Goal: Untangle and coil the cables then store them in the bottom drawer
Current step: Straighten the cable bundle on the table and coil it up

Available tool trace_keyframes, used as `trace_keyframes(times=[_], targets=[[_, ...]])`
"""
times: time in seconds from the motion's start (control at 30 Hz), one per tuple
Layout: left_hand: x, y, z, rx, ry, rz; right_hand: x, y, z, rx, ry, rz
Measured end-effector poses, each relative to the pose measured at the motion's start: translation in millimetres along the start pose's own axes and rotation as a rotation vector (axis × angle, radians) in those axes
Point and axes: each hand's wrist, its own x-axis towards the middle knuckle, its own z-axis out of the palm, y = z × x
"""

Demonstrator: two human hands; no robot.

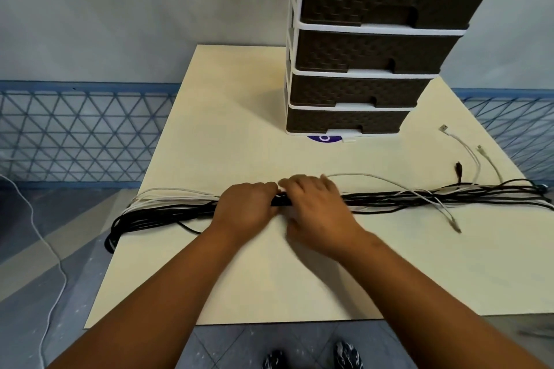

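A long bundle of black and white cables (419, 199) lies stretched across the cream table (239, 135) from left edge to right edge. My left hand (245, 208) grips the bundle at its middle, fingers curled over it. My right hand (317, 204) lies right beside it on the same bundle, fingers curled over the cables; its grip is blurred. White plug ends (443, 129) and a black plug (458, 169) fan out at the right. The drawer tower's bottom drawer (344, 121) is closed behind the bundle.
The brown-and-white drawer tower (374, 51) stands at the table's back right. A purple sticker (323, 138) peeks from under it. The bundle's left loops (120, 228) hang over the table edge. A loose white cable (51, 249) runs along the floor at left.
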Motion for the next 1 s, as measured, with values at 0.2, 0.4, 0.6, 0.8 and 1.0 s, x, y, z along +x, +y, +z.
trace_keyframes(times=[0.2, 0.4, 0.6, 0.8, 1.0], targets=[[-3, -1, -1, 0.012, -0.005, 0.024, 10, 28, 13, -0.128, 0.04, -0.061], [-3, -3, -1, -0.008, 0.0, 0.03, -15, 77, -12, -0.139, -0.064, 0.087], [-2, -3, 3, 0.008, 0.029, 0.011, -6, 73, -29, -0.168, -0.181, 0.136], [-4, -1, -3, 0.018, -0.008, 0.035, 15, 3, 4, -0.06, -0.073, -0.087], [-9, -5, -13, 0.11, -0.11, 0.135, 23, 6, -4, -0.027, -0.219, -0.057]])
